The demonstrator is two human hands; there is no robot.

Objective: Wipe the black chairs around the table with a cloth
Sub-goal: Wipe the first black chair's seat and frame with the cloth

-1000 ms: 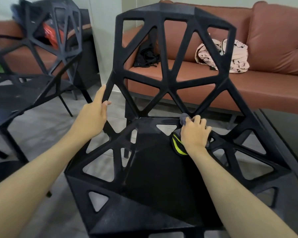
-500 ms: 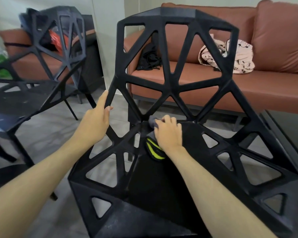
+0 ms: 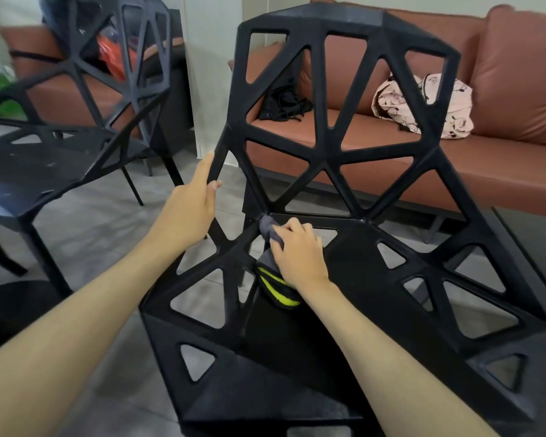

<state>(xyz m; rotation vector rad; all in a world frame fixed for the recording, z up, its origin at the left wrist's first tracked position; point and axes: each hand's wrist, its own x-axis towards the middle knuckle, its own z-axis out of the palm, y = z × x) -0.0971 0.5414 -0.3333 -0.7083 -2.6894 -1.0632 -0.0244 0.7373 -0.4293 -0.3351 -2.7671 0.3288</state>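
Clearly we brace the rigid black chair [image 3: 344,171] by its strut, left hand [image 3: 191,212] curled round it, while our right hand [image 3: 300,252] bunches the soft cloth [image 3: 273,263].

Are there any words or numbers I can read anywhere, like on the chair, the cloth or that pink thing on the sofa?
None: no words or numbers can be read.
Pink patterned fabric bundle on the brown leather sofa: dark drawings only, too small to tell.
Grey cloth with yellow-green stripes under the right hand: no label shows.
Black plastic lattice chair: plain.
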